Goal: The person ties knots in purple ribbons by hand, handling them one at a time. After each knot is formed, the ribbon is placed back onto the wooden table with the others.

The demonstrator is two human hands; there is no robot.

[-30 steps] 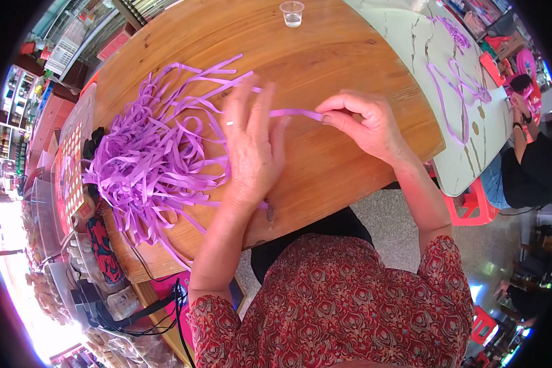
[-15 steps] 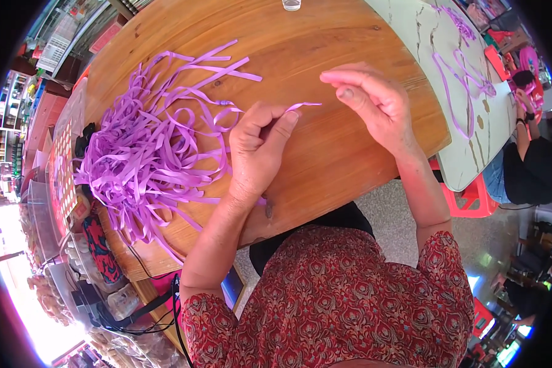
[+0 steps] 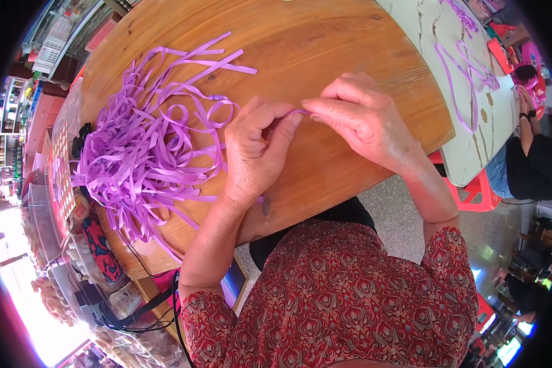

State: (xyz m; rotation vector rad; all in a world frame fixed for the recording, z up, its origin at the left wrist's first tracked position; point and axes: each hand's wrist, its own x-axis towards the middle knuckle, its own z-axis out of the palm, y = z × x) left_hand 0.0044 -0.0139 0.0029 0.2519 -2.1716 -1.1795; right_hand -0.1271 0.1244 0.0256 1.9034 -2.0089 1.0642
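Note:
A short end of purple ribbon (image 3: 297, 113) shows between my two hands, above the wooden table. My left hand (image 3: 260, 142) is closed and pinches the ribbon between thumb and forefinger. From the other side, my right hand (image 3: 357, 116) pinches the ribbon's tip, its thumb and fingertips pressed together. The rest of this strip is hidden by my left hand. Just left of that hand lies a big tangled heap of purple ribbons (image 3: 147, 147), with loops and loose ends spreading toward the table's middle.
The wooden table (image 3: 325, 178) has a curved right edge. Beside it stands a white marbled table (image 3: 432, 37) with more purple ribbon (image 3: 466, 116) on it. A red plastic stool (image 3: 472, 195) is below. At far right sits another person (image 3: 527, 165). Cables (image 3: 144, 328) and bags crowd the left side.
My right hand has moved left and down to the ribbon's end, and its fingers have closed on it. My left hand keeps its pinch, nearly in place.

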